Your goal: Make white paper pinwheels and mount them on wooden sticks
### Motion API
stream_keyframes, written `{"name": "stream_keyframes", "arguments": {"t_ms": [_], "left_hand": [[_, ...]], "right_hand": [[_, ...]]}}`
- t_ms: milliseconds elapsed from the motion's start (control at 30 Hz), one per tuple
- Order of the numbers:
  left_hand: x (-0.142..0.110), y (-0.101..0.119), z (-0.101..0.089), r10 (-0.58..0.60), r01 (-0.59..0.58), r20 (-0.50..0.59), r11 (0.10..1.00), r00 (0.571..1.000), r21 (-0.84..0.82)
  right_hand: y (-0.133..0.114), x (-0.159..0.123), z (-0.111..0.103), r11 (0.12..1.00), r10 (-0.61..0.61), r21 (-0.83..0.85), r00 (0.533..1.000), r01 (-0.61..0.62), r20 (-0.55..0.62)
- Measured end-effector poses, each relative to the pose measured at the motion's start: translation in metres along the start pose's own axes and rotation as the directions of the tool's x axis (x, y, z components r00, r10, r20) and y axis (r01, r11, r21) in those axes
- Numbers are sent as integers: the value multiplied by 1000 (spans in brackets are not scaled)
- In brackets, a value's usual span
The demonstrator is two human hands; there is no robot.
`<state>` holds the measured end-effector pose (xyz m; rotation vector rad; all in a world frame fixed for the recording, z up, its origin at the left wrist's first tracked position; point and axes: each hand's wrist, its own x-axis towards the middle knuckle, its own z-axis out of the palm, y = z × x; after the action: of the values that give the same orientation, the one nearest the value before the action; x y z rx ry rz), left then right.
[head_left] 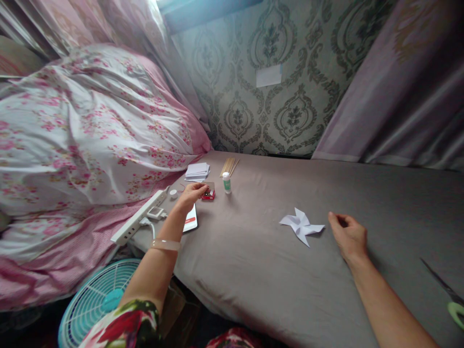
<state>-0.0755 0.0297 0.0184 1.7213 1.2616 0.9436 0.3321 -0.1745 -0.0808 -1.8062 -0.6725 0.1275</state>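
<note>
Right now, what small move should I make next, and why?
Probably pinch something from the small red rectangular box with your left hand: it's just at the box, while the white four-bladed paper pinwheel lies near your right hand, not touching it.

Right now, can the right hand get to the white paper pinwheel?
Probably yes: the right hand is close beside the white paper pinwheel, and I see only the gray sheet between them.
</note>
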Motion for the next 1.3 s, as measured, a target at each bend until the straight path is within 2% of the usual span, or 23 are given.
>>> {"name": "stream_keyframes", "arguments": {"t_ms": [33,100,200,367,500,567,600,667,767,867,933,1033,1167,1300], "left_hand": [[-5,4,3,-41,45,25,983,999,-179],[-16,14,11,-90,125,99,884,991,-450],[-31,29,27,-115,233,221,732,968,-640],[-52,49,59,-85,426,443,482,893,-766],[-63,61,84,-54,563,582,339,811,-754],[-69,66,98,-51,625,641,290,766,-725],[-72,68,106,-54,657,670,272,740,-703],[-78,72,122,-70,720,729,249,681,-648],[-87,77,147,-126,793,793,247,596,-557],[-92,79,168,-198,826,812,274,549,-492],[-94,81,178,-237,835,810,289,536,-468],[-95,84,187,-264,835,800,289,539,-468],[-95,86,193,-265,838,801,273,537,-472],[-95,88,195,-262,858,820,237,509,-457]], "right_hand": [[0,0,0,1000,6,6,1000,-6,1],[-1,0,0,1000,25,19,1000,-25,1],[-7,-2,-1,998,42,38,999,-42,-18],[-23,-7,-5,998,-6,65,998,11,-66],[-43,-14,-4,986,-129,96,990,133,-48],[-57,-22,-4,964,-233,127,972,233,-14],[-64,-26,-4,940,-310,149,951,306,10],[-79,-37,-5,872,-473,199,875,447,105],[-96,-52,-4,786,-609,297,761,543,222],[-103,-62,-2,729,-683,352,659,587,315],[-104,-65,-2,705,-709,350,622,617,334],[-103,-66,-3,702,-712,337,613,628,342],[-101,-63,-4,725,-688,336,643,601,336],[-102,-62,-4,746,-666,342,665,572,338]]}}
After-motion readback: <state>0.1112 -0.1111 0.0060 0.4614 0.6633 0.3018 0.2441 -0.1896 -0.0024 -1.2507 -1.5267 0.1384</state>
